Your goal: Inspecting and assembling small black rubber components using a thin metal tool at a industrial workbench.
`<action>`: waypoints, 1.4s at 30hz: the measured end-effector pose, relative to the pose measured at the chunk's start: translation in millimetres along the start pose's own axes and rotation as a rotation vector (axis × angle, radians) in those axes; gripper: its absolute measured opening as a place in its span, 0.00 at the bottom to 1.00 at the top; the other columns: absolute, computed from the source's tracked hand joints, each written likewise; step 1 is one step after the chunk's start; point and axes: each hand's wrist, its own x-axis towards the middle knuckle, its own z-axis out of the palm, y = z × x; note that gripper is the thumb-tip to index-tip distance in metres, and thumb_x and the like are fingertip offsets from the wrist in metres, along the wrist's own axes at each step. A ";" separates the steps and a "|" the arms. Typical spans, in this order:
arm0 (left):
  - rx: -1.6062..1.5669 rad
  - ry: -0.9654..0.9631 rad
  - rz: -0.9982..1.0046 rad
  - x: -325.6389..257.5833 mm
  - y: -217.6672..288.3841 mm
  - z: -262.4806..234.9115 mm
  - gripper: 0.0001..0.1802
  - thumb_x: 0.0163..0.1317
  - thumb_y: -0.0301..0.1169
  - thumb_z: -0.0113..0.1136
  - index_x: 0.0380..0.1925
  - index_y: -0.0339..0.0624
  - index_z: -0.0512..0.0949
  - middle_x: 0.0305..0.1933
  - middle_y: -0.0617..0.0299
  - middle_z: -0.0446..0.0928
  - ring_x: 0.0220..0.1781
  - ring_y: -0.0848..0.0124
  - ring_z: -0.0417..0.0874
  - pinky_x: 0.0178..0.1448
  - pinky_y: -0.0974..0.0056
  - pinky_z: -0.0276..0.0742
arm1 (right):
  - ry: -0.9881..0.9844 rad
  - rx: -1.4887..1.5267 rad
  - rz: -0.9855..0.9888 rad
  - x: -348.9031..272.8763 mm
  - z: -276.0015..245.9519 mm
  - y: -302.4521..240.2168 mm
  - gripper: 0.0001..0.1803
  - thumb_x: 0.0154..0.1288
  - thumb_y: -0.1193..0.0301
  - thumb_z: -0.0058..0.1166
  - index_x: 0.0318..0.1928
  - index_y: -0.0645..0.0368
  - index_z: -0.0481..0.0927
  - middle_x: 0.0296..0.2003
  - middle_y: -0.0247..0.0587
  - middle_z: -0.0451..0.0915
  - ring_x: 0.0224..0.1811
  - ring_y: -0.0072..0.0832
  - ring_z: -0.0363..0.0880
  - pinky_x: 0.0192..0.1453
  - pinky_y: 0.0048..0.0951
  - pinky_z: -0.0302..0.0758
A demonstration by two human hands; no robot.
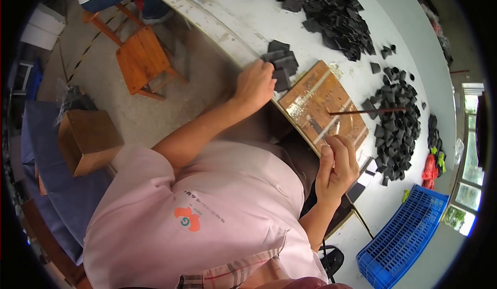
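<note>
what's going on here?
A person's left hand is at a few flat black square pieces. The right hand, fingertips pinched, is by a brown wooden board with a thin brown rod; whether that hand holds anything is unclear. More black pieces lie heaped on a white table.

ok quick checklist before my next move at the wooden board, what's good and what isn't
1. Black squares within reach of the left hand: ok, a small stack lies right by its fingers.
2. A single square picked out by the left hand: cannot tell, its fingertips are partly hidden.
3. Right hand empty: cannot tell, thumb and fingers are close together and anything between them is too small to make out.
4. Brown rod clear of both hands: ok, neither touches it.
5. Wooden board clear of the large pile of black pieces: ok, the pile lies off to its right.
</note>
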 end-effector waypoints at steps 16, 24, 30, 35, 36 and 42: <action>-1.054 -0.431 -0.179 8.6 61.4 -35.1 0.03 0.54 0.21 0.55 0.29 0.36 0.72 0.31 0.67 0.73 0.29 0.84 0.70 0.33 0.77 0.68 | -0.067 0.724 0.743 22.4 50.9 47.2 0.05 0.51 0.77 0.59 0.28 0.65 0.76 0.25 0.31 0.76 0.21 0.14 0.68 0.22 0.19 0.65; -1.285 -0.676 -0.608 11.8 101.7 -36.9 0.07 0.56 0.31 0.54 0.29 0.37 0.74 0.24 0.67 0.73 0.23 0.82 0.70 0.28 0.77 0.66 | 0.236 -0.079 0.194 9.8 42.4 57.3 0.13 0.37 0.84 0.54 0.29 0.59 0.76 0.23 0.40 0.72 0.26 0.35 0.71 0.28 0.31 0.69; -1.334 -0.681 -0.614 8.1 103.4 -24.6 0.05 0.57 0.27 0.53 0.29 0.37 0.74 0.23 0.66 0.74 0.22 0.82 0.71 0.27 0.78 0.67 | 0.225 -0.145 0.183 -0.3 36.9 65.2 0.18 0.34 0.86 0.50 0.32 0.60 0.75 0.25 0.40 0.72 0.27 0.37 0.71 0.29 0.32 0.69; -1.119 -0.609 -0.373 7.2 108.3 -19.5 0.04 0.56 0.24 0.54 0.29 0.34 0.74 0.23 0.65 0.74 0.23 0.84 0.71 0.27 0.77 0.68 | 0.206 0.153 0.283 5.8 13.5 58.2 0.18 0.42 0.74 0.62 0.37 0.62 0.76 0.28 0.41 0.73 0.31 0.32 0.72 0.32 0.30 0.70; -1.009 -0.567 -0.264 7.1 110.7 -20.1 0.03 0.56 0.23 0.54 0.29 0.33 0.73 0.23 0.65 0.74 0.24 0.85 0.71 0.27 0.78 0.69 | 0.213 0.152 0.285 7.9 8.4 56.2 0.18 0.42 0.74 0.62 0.37 0.62 0.76 0.28 0.41 0.73 0.31 0.32 0.72 0.32 0.30 0.70; -0.928 -0.583 0.020 6.6 139.4 -27.2 0.03 0.51 0.20 0.54 0.23 0.35 0.71 0.18 0.60 0.74 0.18 0.77 0.74 0.22 0.73 0.68 | 0.232 0.174 0.335 8.0 0.1 52.4 0.08 0.48 0.76 0.60 0.30 0.64 0.78 0.25 0.41 0.71 0.26 0.30 0.71 0.28 0.26 0.67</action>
